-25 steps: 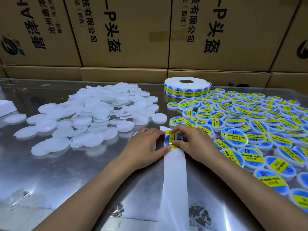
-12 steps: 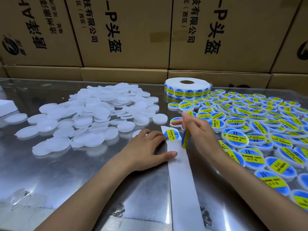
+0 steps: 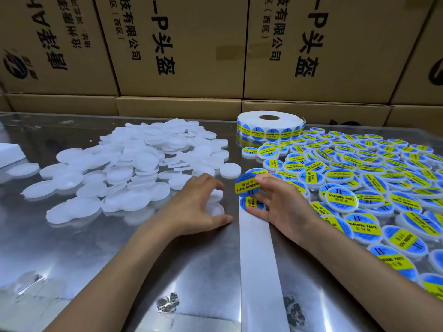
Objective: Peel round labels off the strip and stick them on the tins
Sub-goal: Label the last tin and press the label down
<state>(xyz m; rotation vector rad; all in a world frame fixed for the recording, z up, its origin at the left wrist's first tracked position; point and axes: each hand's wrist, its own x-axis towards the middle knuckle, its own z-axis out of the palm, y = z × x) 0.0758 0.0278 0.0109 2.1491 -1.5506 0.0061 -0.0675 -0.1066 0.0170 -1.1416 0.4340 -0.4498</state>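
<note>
A white backing strip (image 3: 257, 248) runs down the middle of the metal table from the label roll (image 3: 269, 125). My right hand (image 3: 285, 204) pinches a peeled round blue-and-yellow label (image 3: 247, 185) at its fingertips, held just above the strip. Its lower fingers rest on the strip beside another label (image 3: 250, 203) still stuck there. My left hand (image 3: 196, 209) arches over a plain white tin (image 3: 215, 207) left of the strip, with thumb and fingers on either side of it. Plain white tins (image 3: 134, 168) are heaped at the left. Labelled tins (image 3: 359, 188) cover the right.
Stacked cardboard boxes (image 3: 182, 44) wall off the back of the table. A white block (image 3: 9, 152) sits at the far left edge. Bare reflective metal (image 3: 96, 259) lies in front of the plain tins.
My right hand has lifted the peeled label and turned its printed face towards me. My left hand has left the strip and moved left onto a plain white tin.
</note>
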